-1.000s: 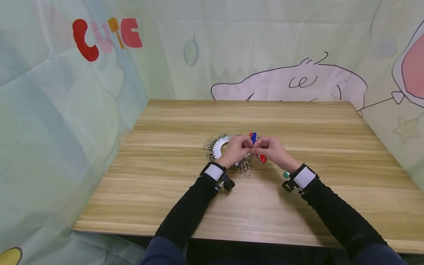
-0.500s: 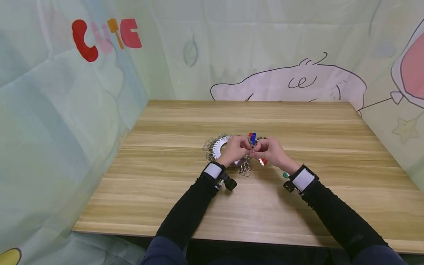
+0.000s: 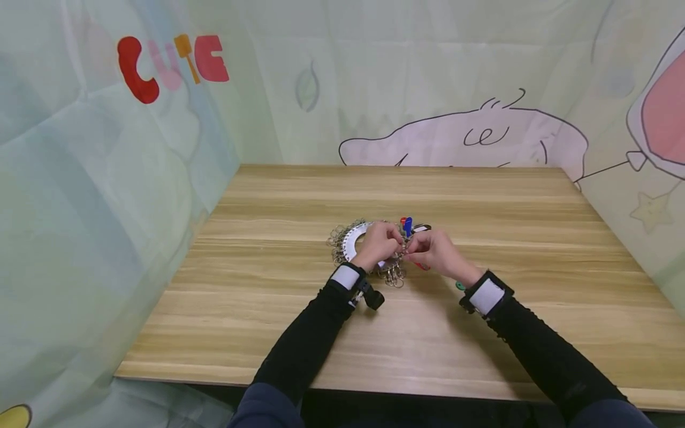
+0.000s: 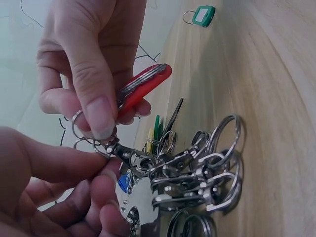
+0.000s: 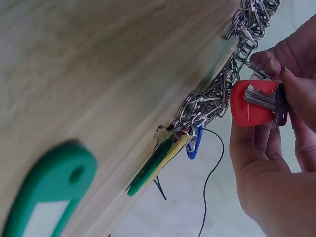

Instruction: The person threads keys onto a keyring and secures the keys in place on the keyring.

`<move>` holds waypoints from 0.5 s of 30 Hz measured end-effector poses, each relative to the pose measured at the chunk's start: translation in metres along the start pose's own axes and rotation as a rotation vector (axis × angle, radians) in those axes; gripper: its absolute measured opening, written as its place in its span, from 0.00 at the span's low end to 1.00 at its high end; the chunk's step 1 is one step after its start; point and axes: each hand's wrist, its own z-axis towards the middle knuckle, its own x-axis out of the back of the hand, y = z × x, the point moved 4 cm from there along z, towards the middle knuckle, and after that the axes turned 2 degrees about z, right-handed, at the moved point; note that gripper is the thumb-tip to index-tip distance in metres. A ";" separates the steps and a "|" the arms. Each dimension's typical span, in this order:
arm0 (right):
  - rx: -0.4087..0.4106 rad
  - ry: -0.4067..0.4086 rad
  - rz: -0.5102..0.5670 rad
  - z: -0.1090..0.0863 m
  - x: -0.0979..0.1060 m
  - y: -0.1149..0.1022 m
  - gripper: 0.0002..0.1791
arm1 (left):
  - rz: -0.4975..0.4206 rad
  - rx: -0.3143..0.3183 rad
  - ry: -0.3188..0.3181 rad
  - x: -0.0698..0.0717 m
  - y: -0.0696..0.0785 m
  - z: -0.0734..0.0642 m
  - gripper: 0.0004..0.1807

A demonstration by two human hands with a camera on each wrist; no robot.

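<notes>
A white ring-shaped holder (image 3: 350,241) hung with several metal swivel clips (image 4: 190,185) and key rings lies mid-table in the head view. My left hand (image 3: 379,245) is over its right side. Its thumb and finger pinch the end of one clip (image 4: 121,150), beside a thin split ring (image 4: 76,123). My right hand (image 3: 437,254) pinches a red key tag (image 5: 247,116) with keys (image 5: 264,98) at its ring end. The two hands' fingertips nearly meet. Whether the split ring passes through the clip is hard to tell.
Blue (image 3: 408,226) and red (image 3: 403,220) tags lie beyond the hands, with a black item (image 3: 422,228) beside them. Green (image 5: 148,170) and yellow (image 5: 173,153) tags hang at the holder. A separate green key tag (image 3: 460,286) lies near the right wrist.
The right hand has shifted slightly down and right, and the red tag has turned partly under it. More of the black item shows behind. The left hand stays nearly still.
</notes>
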 end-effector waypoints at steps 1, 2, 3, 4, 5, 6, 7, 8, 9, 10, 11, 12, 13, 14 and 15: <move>0.010 0.000 -0.011 0.000 0.000 0.000 0.04 | -0.016 0.009 -0.002 0.000 0.000 0.000 0.06; 0.020 0.001 -0.025 0.000 -0.001 -0.001 0.04 | -0.028 0.018 -0.003 -0.001 -0.001 0.000 0.06; 0.030 -0.001 -0.035 0.000 -0.001 -0.001 0.04 | -0.038 0.023 -0.002 -0.001 -0.001 0.000 0.06; 0.037 -0.001 -0.046 0.000 -0.001 -0.001 0.05 | -0.046 0.027 -0.001 -0.001 -0.002 0.000 0.05; 0.044 -0.002 -0.058 0.001 -0.001 -0.002 0.05 | -0.057 0.034 -0.002 -0.001 -0.002 0.001 0.05; 0.046 -0.001 -0.067 0.001 -0.002 -0.002 0.05 | -0.063 0.037 -0.002 -0.001 -0.003 0.001 0.05; 0.055 -0.001 -0.078 0.001 -0.002 -0.002 0.05 | -0.070 0.042 -0.003 -0.002 -0.003 0.001 0.06; 0.071 0.000 -0.092 0.002 -0.002 -0.003 0.05 | -0.076 0.046 -0.005 -0.002 -0.003 0.002 0.05; 0.086 -0.001 -0.104 0.002 -0.003 -0.004 0.05 | -0.085 0.051 -0.005 -0.003 -0.004 0.002 0.06; 0.103 -0.001 -0.119 0.002 -0.003 -0.004 0.06 | -0.091 0.054 -0.007 -0.003 -0.004 0.002 0.06; 0.120 0.000 -0.132 0.002 -0.004 -0.004 0.06 | -0.097 0.058 -0.007 -0.003 -0.004 0.002 0.06; 0.136 0.002 -0.144 0.002 -0.004 -0.004 0.06 | -0.100 0.059 -0.006 -0.003 -0.005 0.002 0.06; 0.153 0.004 -0.158 0.002 -0.005 -0.004 0.07 | -0.107 0.061 -0.007 -0.004 -0.005 0.002 0.06; 0.167 0.006 -0.173 0.002 -0.005 -0.005 0.07 | -0.114 0.061 -0.007 -0.004 -0.005 0.003 0.06; 0.181 0.009 -0.188 0.002 -0.005 -0.005 0.08 | -0.119 0.061 -0.007 -0.004 -0.005 0.003 0.06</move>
